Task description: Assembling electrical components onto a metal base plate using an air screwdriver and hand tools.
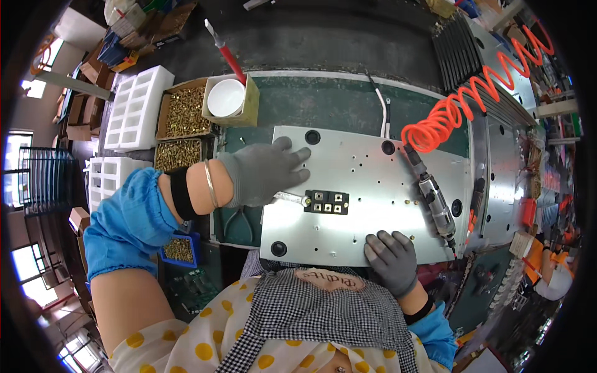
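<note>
My left hand point(264, 173), in a grey glove, reaches over the left part of a silver metal plate point(385, 186) with its fingers spread. A wrench point(291, 198) runs out from beneath that hand, its head at the left end of a black rectangular module point(326, 202) with several square metal terminals. How far the hand touches the wrench handle is hidden. On the plate's near edge my right hand point(392, 260), also gloved, lies with fingers stretched out and nothing in them. To its right an air screwdriver point(438, 208) lies slantwise on the plate.
A red coiled hose point(429, 132) leads from the screwdriver to the far right. Boxes of brass fasteners point(186, 110), a white cup point(226, 98) and white foam trays point(138, 109) stand at the left. Pliers point(239, 225) lie beside the plate. Another person point(553, 276) is at the far right.
</note>
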`<action>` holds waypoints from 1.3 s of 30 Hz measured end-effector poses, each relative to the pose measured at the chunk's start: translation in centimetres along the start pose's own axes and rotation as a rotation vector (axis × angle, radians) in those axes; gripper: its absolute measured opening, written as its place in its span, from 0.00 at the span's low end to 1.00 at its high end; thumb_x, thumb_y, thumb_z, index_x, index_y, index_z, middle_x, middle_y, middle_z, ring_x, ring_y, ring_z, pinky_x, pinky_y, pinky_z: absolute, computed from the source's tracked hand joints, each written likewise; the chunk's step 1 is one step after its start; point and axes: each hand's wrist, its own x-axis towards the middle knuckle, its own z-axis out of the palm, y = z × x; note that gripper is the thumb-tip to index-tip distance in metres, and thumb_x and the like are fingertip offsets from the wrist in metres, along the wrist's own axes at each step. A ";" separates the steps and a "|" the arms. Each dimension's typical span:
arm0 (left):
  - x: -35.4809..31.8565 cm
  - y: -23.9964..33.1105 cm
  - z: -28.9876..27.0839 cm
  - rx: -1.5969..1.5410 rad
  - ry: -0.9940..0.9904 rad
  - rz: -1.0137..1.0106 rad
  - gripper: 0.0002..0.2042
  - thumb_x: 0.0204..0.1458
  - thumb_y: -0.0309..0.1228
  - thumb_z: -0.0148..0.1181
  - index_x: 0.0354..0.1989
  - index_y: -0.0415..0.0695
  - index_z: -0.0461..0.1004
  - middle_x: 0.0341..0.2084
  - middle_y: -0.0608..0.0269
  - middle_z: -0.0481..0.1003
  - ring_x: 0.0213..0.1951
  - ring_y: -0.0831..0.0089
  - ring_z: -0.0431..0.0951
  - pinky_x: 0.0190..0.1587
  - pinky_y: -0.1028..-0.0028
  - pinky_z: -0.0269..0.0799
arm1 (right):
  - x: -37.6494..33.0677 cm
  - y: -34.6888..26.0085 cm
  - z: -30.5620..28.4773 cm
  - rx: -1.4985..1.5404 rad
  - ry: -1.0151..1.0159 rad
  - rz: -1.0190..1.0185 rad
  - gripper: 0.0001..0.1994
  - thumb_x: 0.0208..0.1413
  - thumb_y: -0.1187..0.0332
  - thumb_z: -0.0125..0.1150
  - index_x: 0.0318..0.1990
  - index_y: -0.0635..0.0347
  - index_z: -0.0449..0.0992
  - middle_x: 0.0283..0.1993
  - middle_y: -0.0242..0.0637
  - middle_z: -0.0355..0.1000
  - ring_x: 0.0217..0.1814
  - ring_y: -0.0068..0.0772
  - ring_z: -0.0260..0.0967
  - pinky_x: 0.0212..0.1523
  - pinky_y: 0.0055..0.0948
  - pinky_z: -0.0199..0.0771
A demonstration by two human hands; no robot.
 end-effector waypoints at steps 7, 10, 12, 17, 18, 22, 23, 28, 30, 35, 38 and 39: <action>0.9 -0.2 0.4 0.059 -0.022 -0.027 0.30 0.55 0.39 0.58 0.65 0.47 0.56 0.68 0.54 0.52 0.68 0.53 0.53 0.58 0.64 0.74 | 0.4 0.1 0.0 0.010 0.014 0.010 0.14 0.48 0.68 0.57 0.44 0.51 0.75 0.52 0.27 0.73 0.54 0.30 0.69 0.54 0.37 0.65; 1.2 -0.2 0.2 0.057 -0.008 -0.030 0.29 0.55 0.38 0.57 0.65 0.46 0.56 0.68 0.54 0.51 0.69 0.54 0.53 0.58 0.66 0.74 | 0.6 0.2 0.0 0.008 0.026 0.001 0.13 0.48 0.68 0.57 0.44 0.51 0.75 0.51 0.27 0.73 0.53 0.30 0.70 0.53 0.36 0.65; 1.4 -0.4 0.2 0.035 -0.028 -0.032 0.29 0.55 0.38 0.57 0.65 0.46 0.56 0.68 0.54 0.51 0.69 0.55 0.53 0.59 0.67 0.73 | 0.4 0.3 0.2 0.017 0.031 0.016 0.13 0.48 0.68 0.58 0.44 0.51 0.75 0.51 0.27 0.73 0.53 0.30 0.70 0.53 0.35 0.65; 1.2 -1.2 1.4 0.111 0.097 0.041 0.27 0.54 0.37 0.57 0.62 0.45 0.60 0.65 0.54 0.57 0.65 0.54 0.60 0.56 0.70 0.75 | 0.5 0.2 0.3 -0.002 0.038 0.001 0.13 0.48 0.67 0.58 0.43 0.52 0.75 0.51 0.27 0.73 0.53 0.29 0.70 0.53 0.35 0.65; 1.1 -1.1 1.5 0.111 0.101 0.038 0.27 0.54 0.37 0.57 0.62 0.45 0.60 0.65 0.54 0.57 0.65 0.54 0.60 0.56 0.70 0.75 | 0.5 0.2 0.2 -0.007 0.037 0.003 0.13 0.48 0.67 0.58 0.43 0.51 0.75 0.51 0.27 0.73 0.53 0.29 0.70 0.53 0.35 0.65; 1.0 -0.4 3.8 0.084 0.198 0.030 0.25 0.55 0.37 0.55 0.61 0.45 0.62 0.65 0.57 0.59 0.64 0.54 0.62 0.60 0.69 0.69 | -0.1 0.3 0.7 -0.034 0.049 -0.014 0.13 0.48 0.67 0.58 0.43 0.51 0.75 0.51 0.27 0.73 0.54 0.28 0.70 0.53 0.36 0.64; 0.7 -0.2 4.9 0.071 0.313 0.004 0.25 0.55 0.37 0.55 0.61 0.45 0.62 0.65 0.58 0.59 0.64 0.55 0.62 0.62 0.68 0.66 | 0.0 0.2 0.7 -0.061 0.066 -0.029 0.12 0.48 0.67 0.58 0.43 0.51 0.75 0.51 0.26 0.73 0.53 0.28 0.69 0.53 0.37 0.64; 0.6 0.6 7.5 0.011 0.408 -0.056 0.23 0.54 0.35 0.54 0.59 0.45 0.64 0.64 0.59 0.62 0.64 0.55 0.62 0.63 0.67 0.64 | -1.5 -1.2 0.0 -0.107 0.120 -0.008 0.09 0.49 0.67 0.60 0.39 0.52 0.73 0.48 0.28 0.73 0.52 0.32 0.69 0.53 0.40 0.65; 0.8 0.8 7.9 0.041 0.502 -0.073 0.22 0.52 0.34 0.56 0.57 0.45 0.66 0.61 0.59 0.65 0.63 0.56 0.64 0.60 0.67 0.67 | -4.3 -2.4 -0.4 0.075 0.356 0.273 0.07 0.50 0.67 0.61 0.35 0.54 0.70 0.41 0.34 0.71 0.45 0.35 0.69 0.50 0.38 0.66; 0.5 0.8 7.2 0.021 0.598 -0.060 0.23 0.49 0.34 0.58 0.56 0.45 0.68 0.58 0.59 0.68 0.58 0.57 0.69 0.53 0.69 0.74 | -8.8 -4.8 2.3 1.147 0.806 1.378 0.15 0.62 0.59 0.50 0.50 0.57 0.67 0.42 0.36 0.69 0.42 0.34 0.69 0.46 0.32 0.69; 0.0 0.7 7.2 0.008 0.618 -0.090 0.22 0.48 0.33 0.58 0.54 0.45 0.68 0.56 0.59 0.69 0.56 0.59 0.71 0.47 0.71 0.77 | -5.0 -1.9 -0.3 1.572 1.024 1.554 0.21 0.60 0.60 0.53 0.58 0.59 0.65 0.52 0.39 0.68 0.52 0.38 0.68 0.54 0.39 0.68; -0.4 0.7 7.3 -0.009 0.633 -0.119 0.21 0.48 0.33 0.58 0.53 0.44 0.69 0.55 0.60 0.69 0.55 0.61 0.72 0.44 0.71 0.79 | -4.4 -0.9 -1.0 1.742 1.168 1.638 0.23 0.58 0.62 0.56 0.59 0.60 0.65 0.58 0.41 0.67 0.59 0.42 0.66 0.60 0.44 0.66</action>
